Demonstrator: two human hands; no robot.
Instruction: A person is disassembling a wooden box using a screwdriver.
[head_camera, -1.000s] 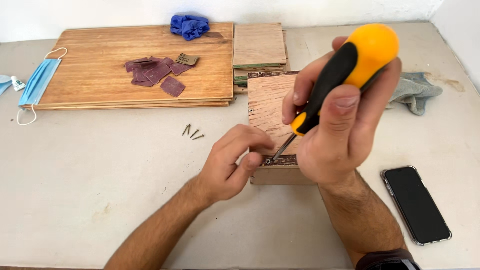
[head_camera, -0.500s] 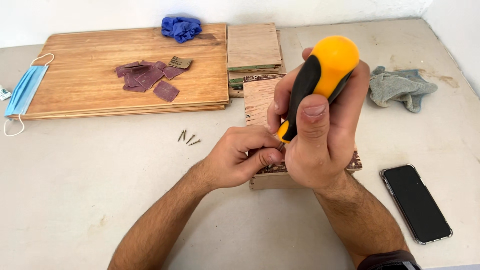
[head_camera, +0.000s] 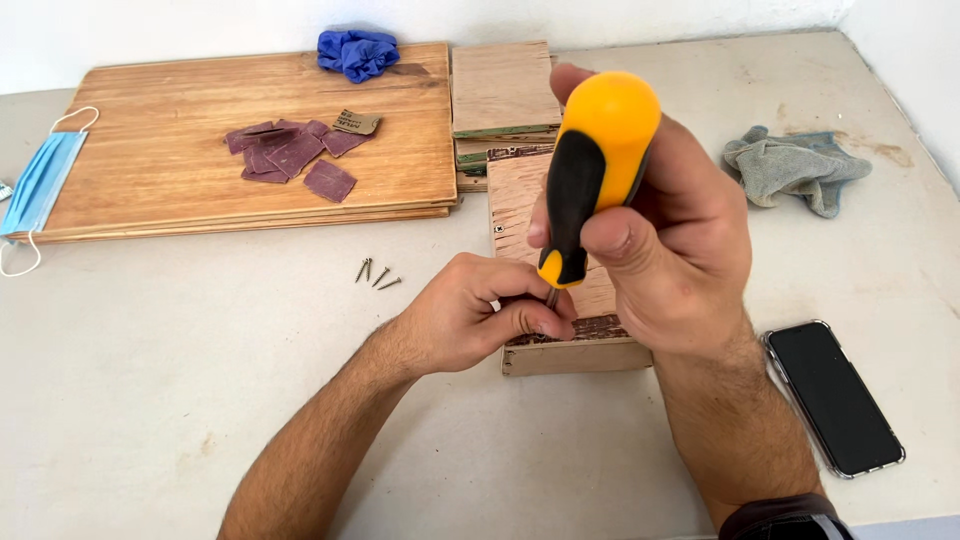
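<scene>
Head view, pale stained table (head_camera: 150, 380), white wall (head_camera: 200, 30), right hand (head_camera: 670, 240) gripping screwdriver (head_camera: 592, 170), left hand (head_camera: 480, 315) pinching its tip

A blue face mask (head_camera: 40, 185), sandpaper scraps (head_camera: 290, 158) on a wooden board (head_camera: 150, 190), a blue glove (head_camera: 357, 52), three loose screws (head_camera: 376, 272), a grey rag (head_camera: 795, 168) and a phone (head_camera: 832, 397) lie on the worktop (head_camera: 150, 400).

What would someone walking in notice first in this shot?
The orange and black screwdriver, gripped upright in the right hand at centre, tip down on a small wooden block where the left hand pinches by the shaft. Next, the blue glove on the large wooden board at upper left, and the black phone lying at lower right.
</scene>
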